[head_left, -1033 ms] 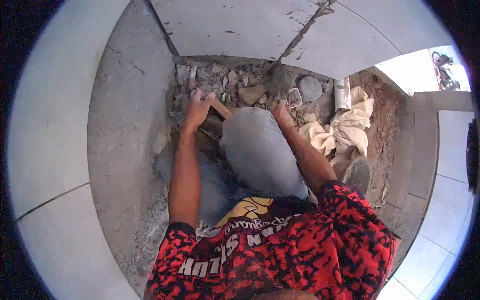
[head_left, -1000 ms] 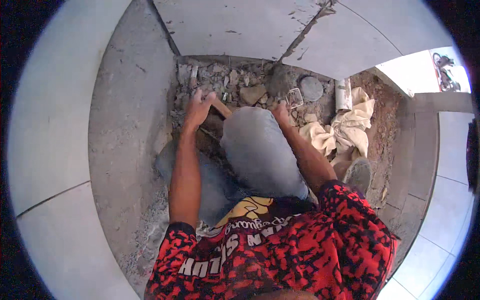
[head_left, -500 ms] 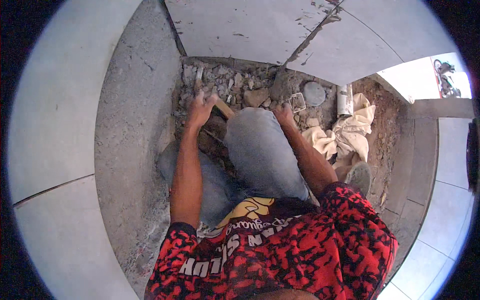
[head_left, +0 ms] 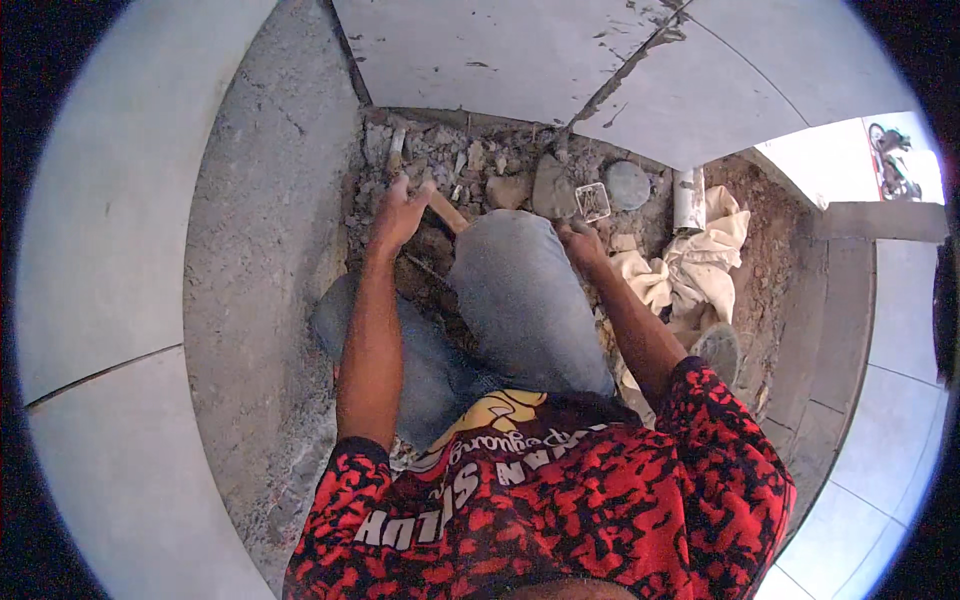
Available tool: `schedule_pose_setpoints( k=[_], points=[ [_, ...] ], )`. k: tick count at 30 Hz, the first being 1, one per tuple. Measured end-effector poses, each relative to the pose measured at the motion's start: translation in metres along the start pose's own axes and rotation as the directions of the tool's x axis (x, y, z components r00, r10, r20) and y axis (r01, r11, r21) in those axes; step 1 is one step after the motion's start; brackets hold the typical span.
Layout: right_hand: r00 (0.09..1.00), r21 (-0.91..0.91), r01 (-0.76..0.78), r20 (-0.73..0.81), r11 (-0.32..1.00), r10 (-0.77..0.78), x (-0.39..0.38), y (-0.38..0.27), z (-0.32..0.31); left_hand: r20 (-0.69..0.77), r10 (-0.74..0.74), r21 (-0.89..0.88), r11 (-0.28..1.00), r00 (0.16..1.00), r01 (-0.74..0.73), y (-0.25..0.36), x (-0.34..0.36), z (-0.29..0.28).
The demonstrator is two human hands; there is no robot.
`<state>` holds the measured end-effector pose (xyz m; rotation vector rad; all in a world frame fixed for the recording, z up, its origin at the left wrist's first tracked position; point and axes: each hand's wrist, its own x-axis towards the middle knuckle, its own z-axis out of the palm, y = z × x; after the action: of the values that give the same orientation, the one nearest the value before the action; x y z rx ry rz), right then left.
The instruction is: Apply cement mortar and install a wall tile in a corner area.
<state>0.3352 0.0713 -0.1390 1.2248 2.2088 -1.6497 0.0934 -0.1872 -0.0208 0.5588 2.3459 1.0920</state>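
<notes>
My left hand (head_left: 402,215) is over the rubble on the left, thumb and fingers bent around something greyish that I cannot make out. Beside its thumb a flat wooden piece (head_left: 447,212) slants down to my raised knee (head_left: 508,265). Just beyond the fingertips lies a pale rod (head_left: 397,146). To the right of the knee, my right hand (head_left: 582,243) is closed, its fingers partly hidden. A grey trowel (head_left: 553,188) extends from it, blade over the debris and handle out of sight. Near that hand are a small clear square container (head_left: 592,202) and a round grey disc (head_left: 628,186).
Broken stone and mortar (head_left: 480,160) fill the corner below large grey wall panels (head_left: 470,60). A rough concrete ledge (head_left: 265,250) runs along the left. On the right are a white pipe (head_left: 689,200), a crumpled cream cloth (head_left: 700,250) and light floor tiles (head_left: 905,310).
My right hand has drawn back slightly toward me and right. The trowel blade has turned and shows broader, and the clear container is less covered. The left hand has barely moved.
</notes>
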Motion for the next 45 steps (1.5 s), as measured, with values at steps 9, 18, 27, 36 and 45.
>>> schedule_pose_setpoints(
  k=[9, 18, 27, 36, 45],
  points=[
    [0.900, -0.689, 0.386, 0.136, 0.613, -0.414, 0.040, -0.058, 0.035, 0.052, -0.020, -0.077, 0.997, 0.998, 0.024, -0.016, 0.008, 0.004],
    [0.912, -0.762, 0.317, 0.082, 0.565, -0.401, 0.125, -0.005, 0.049, 0.030, -0.009, 0.007, 1.000, 1.000, 0.008, -0.019, 0.001, -0.004],
    [0.942, -0.834, 0.259, 0.105, 0.488, -0.319, 0.122, -0.009, 0.060, 0.125, -0.015, -0.061, 0.998, 0.992, 0.023, -0.010, -0.002, -0.006],
    [0.890, -0.753, 0.250, -0.068, 0.608, -0.450, 0.088, -0.027, 0.075, 0.034, -0.071, 0.005, 0.997, 0.997, 0.071, 0.008, -0.012, -0.007],
    [0.920, 0.093, -0.121, -0.363, 0.988, 0.147, 0.054, -0.065, 0.071, 0.009, -0.050, 0.018, 0.999, 0.999, 0.050, 0.006, -0.010, -0.002]
  ],
)
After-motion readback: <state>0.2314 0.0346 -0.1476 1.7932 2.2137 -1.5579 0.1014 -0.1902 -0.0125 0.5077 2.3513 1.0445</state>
